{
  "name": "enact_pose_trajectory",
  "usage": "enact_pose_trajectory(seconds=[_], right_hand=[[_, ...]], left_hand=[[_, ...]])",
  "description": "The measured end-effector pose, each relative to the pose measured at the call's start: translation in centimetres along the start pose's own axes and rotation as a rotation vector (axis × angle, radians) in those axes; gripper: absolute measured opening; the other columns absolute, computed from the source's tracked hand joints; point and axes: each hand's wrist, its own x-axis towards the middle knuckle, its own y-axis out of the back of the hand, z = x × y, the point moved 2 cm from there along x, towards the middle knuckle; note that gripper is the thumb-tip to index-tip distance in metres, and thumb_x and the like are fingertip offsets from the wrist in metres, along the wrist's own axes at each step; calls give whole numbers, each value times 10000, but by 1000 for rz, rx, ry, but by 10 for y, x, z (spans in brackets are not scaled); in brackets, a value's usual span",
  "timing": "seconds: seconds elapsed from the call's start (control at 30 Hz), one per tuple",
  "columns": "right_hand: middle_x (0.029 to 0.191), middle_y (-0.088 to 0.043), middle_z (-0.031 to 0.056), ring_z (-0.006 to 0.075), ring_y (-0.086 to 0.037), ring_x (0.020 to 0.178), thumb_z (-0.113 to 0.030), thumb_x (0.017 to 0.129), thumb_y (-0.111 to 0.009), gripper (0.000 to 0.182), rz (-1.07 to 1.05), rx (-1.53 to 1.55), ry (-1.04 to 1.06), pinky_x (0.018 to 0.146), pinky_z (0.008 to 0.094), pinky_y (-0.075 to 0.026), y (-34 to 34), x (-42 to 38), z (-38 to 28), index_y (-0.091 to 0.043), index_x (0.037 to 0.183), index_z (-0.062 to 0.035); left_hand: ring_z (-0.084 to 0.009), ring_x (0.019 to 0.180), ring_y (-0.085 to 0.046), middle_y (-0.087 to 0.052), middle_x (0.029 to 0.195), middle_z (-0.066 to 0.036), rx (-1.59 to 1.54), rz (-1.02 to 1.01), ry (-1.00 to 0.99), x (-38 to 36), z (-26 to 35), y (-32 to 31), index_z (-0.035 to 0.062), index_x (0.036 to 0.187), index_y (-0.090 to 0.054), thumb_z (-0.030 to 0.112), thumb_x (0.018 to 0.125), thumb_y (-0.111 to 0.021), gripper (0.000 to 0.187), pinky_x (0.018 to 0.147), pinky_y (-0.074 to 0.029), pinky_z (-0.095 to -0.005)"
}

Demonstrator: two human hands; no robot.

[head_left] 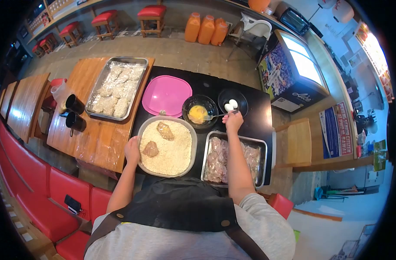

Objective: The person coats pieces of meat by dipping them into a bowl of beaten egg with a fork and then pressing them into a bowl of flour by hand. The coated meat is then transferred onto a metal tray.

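Note:
My right hand (233, 121) is closed around a fork (214, 116), whose tines reach into a dark bowl (188, 102) of yellow beaten egg (198, 113). My left hand (132, 150) grips the left rim of a plastic tub (193, 149) filled with pale breadcrumbs (169, 154); its fingertips are partly hidden. Two pieces of meat lie on the crumbs: a coated piece (165, 130) near the back and a darker piece (150, 149) nearer my left hand. Under my right forearm stands a metal tray (264, 161) of raw meat (217, 157).
A pink lid (167, 95) lies behind the tub. White eggs (231, 105) sit in a black bowl (243, 97) at the back right. On the wooden table (102, 145) to the left are a tray of breaded pieces (115, 89) and black mugs (76, 122).

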Motion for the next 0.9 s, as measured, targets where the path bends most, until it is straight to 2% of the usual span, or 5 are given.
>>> enact_pose_trajectory(seconds=[0.13,0.33,0.43,0.8,0.9], right_hand=[[606,-561,122,187,-565,470,-14,812,-466,59,37,453,-211,404,271,-486,-4,6,49,-515,789,11],[634,-555,108,177,-565,499,-17,814,-491,43,42,464,-176,427,269,-491,-12,0,58,-512,850,-7],[619,-556,108,183,-563,491,-22,823,-520,25,-45,537,-216,426,279,-488,-16,1,61,-506,830,-2],[626,-556,116,178,-554,485,-16,827,-474,36,24,579,-282,424,263,-486,-31,-5,72,-509,826,-5],[623,-564,122,186,-569,492,-25,818,-522,32,24,660,-269,435,279,-503,-34,-4,79,-506,818,2]], left_hand=[[-162,809,-583,-637,849,-100,15,-7,-8,-4,10,-1,-32,958,-610,234,905,-402,342,747,-433,-282],[-161,796,-582,-638,845,-101,8,0,-1,-2,6,0,-32,950,-614,240,898,-414,342,740,-433,-282],[-174,796,-585,-638,837,-111,30,3,-8,0,0,1,-31,947,-615,245,895,-415,345,742,-432,-288],[-205,810,-595,-639,838,-129,43,16,-39,2,-6,0,-28,946,-617,261,896,-410,359,746,-432,-301],[-208,812,-595,-639,841,-131,38,6,-13,2,-7,1,-26,947,-617,263,897,-408,361,747,-432,-301]])
